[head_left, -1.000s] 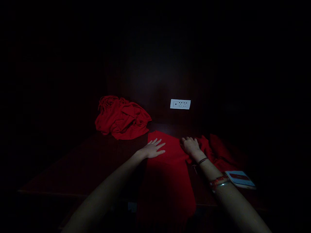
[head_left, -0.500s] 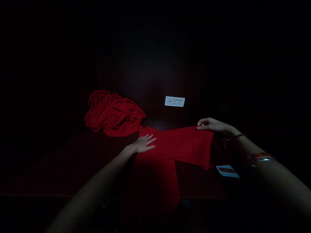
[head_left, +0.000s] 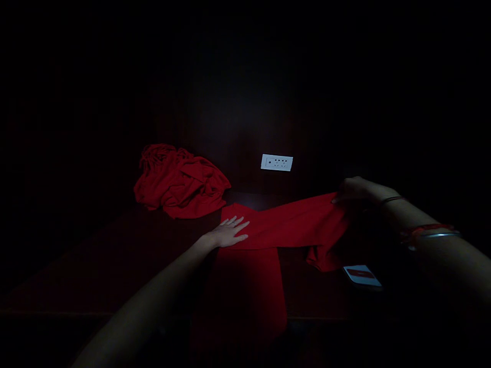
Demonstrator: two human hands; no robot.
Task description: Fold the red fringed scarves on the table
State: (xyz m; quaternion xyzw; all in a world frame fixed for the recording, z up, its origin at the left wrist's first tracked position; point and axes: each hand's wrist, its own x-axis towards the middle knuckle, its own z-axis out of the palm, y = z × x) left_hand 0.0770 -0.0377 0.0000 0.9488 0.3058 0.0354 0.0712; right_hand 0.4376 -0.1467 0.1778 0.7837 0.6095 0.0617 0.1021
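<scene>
A long red cloth (head_left: pixel 284 225) lies on a dark table (head_left: pixel 115 260). One part hangs over the front edge, another stretches to the right. My left hand (head_left: pixel 229 233) lies flat on the cloth near its bend, fingers spread. Off to the right, my right hand (head_left: pixel 355 190) is closed on the far end of the cloth and holds it lifted and pulled taut. That wrist wears bracelets.
A crumpled pile of red cloth (head_left: pixel 180 181) sits at the back left of the table. A white socket plate (head_left: pixel 276 162) is on the dark wall behind. A phone (head_left: pixel 362 276) lies near the front right. The room is very dark.
My right hand took hold of the bunched cloth beside my left hand and drew it out to the right, then a little further and higher. My left hand stayed pressed on the cloth.
</scene>
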